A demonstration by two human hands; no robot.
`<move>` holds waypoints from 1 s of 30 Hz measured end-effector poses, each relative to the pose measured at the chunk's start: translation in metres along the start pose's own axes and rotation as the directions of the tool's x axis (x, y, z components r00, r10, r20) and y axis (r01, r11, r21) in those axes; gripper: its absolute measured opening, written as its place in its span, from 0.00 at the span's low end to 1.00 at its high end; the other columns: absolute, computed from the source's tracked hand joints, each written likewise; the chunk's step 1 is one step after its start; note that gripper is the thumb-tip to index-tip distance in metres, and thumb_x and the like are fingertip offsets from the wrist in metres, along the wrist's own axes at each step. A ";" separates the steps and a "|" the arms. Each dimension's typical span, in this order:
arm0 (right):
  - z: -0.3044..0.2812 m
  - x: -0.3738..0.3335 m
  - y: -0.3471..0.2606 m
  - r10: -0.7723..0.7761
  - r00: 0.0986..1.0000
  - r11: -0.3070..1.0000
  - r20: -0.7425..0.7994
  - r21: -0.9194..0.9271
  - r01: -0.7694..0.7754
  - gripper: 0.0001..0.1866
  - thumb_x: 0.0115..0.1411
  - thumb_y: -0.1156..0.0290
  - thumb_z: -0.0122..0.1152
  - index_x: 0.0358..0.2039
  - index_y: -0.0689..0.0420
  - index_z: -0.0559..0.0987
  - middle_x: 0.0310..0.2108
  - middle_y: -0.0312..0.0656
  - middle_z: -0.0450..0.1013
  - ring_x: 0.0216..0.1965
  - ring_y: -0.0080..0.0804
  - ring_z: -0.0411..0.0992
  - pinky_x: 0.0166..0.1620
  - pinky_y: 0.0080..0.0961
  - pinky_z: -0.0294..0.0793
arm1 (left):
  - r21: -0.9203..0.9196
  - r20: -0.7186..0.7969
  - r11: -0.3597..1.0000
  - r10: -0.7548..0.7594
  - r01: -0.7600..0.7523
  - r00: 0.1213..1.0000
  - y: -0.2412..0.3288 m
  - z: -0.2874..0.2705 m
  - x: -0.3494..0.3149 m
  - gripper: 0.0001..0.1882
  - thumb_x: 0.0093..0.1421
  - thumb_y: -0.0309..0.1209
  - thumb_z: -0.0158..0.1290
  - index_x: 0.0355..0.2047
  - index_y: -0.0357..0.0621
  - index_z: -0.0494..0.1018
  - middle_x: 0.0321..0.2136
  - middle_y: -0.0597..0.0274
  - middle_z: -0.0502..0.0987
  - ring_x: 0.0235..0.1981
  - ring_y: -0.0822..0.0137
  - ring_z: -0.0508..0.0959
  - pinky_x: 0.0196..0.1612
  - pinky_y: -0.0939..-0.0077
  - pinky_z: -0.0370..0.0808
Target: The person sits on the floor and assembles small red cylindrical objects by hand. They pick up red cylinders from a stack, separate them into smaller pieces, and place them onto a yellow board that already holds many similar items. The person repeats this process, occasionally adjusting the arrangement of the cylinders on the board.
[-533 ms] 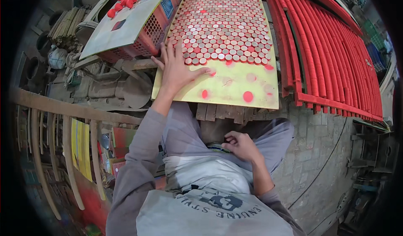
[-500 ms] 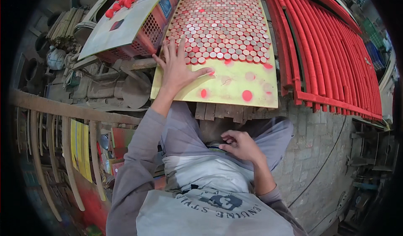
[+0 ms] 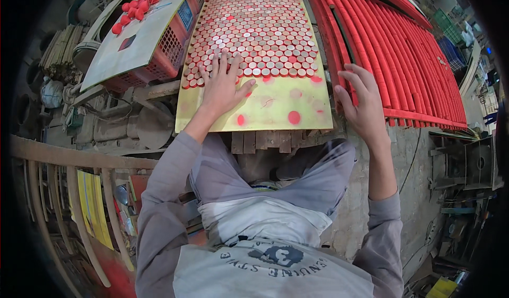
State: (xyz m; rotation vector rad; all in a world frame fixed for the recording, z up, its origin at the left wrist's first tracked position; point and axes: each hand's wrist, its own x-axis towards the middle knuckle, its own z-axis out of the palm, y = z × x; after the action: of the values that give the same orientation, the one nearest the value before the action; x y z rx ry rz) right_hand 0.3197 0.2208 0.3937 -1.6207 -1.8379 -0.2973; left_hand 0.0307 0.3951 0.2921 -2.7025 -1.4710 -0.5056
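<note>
My left hand (image 3: 221, 87) lies open at the front of many short round pieces (image 3: 254, 38), its fingertips on the nearest ones and its thumb stretched over bare board. The pieces have pale tops and red sides and stand packed in tight rows. They cover the far part of a yellow board (image 3: 270, 118), whose near strip shows red round marks. My right hand (image 3: 363, 99) is raised beyond the board's right edge, in front of the red rods (image 3: 392, 48). Its fingers are bent and spread from the thumb, with nothing seen in them.
At the far left, a pale panel (image 3: 114, 62) on a red plastic crate (image 3: 168, 46) carries several red ball-shaped things (image 3: 140, 9). A wooden rail (image 3: 79, 153) runs along the left. Under the board stands a slatted wooden support (image 3: 260, 141).
My right hand has risen from my lap to beside the board's right edge. My left hand stays by the front pieces, its fingers closer together. The view has shifted to the right.
</note>
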 end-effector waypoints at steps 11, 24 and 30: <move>0.041 -0.012 -0.035 -0.050 0.966 0.996 0.252 0.086 0.029 0.24 0.60 0.60 0.66 0.53 0.59 0.75 0.61 0.56 0.66 0.62 0.54 0.66 0.63 0.45 0.66 | -0.002 -0.028 1.000 0.001 -0.001 1.000 -0.002 -0.005 -0.002 0.46 0.63 0.64 0.45 0.71 0.48 0.53 0.71 0.39 0.50 0.73 0.40 0.48 0.67 0.27 0.44; 0.067 0.004 -0.041 0.022 0.963 0.999 0.270 -0.045 -0.011 0.41 0.63 0.41 0.58 0.68 0.54 0.62 0.72 0.65 0.41 0.73 0.64 0.42 0.65 0.74 0.48 | -0.098 -0.049 0.987 0.126 -0.130 0.991 -0.013 -0.032 -0.011 0.43 0.66 0.58 0.48 0.72 0.46 0.52 0.72 0.42 0.51 0.73 0.44 0.49 0.72 0.43 0.45; 0.033 0.084 0.008 0.058 0.996 0.993 0.068 -0.111 -0.051 0.32 0.63 0.50 0.62 0.57 0.61 0.70 0.62 0.64 0.62 0.62 0.60 0.64 0.60 0.48 0.70 | -0.641 -0.229 0.658 0.329 -0.396 0.916 0.068 -0.084 -0.047 0.42 0.59 0.40 0.62 0.69 0.39 0.58 0.69 0.43 0.58 0.71 0.46 0.57 0.71 0.55 0.54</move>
State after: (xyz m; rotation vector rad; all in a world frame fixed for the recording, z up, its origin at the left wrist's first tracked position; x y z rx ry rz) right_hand 0.3155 0.3084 0.4176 -1.7738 -1.8547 -0.3249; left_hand 0.0405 0.3045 0.3665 -3.3076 -0.7409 -1.3412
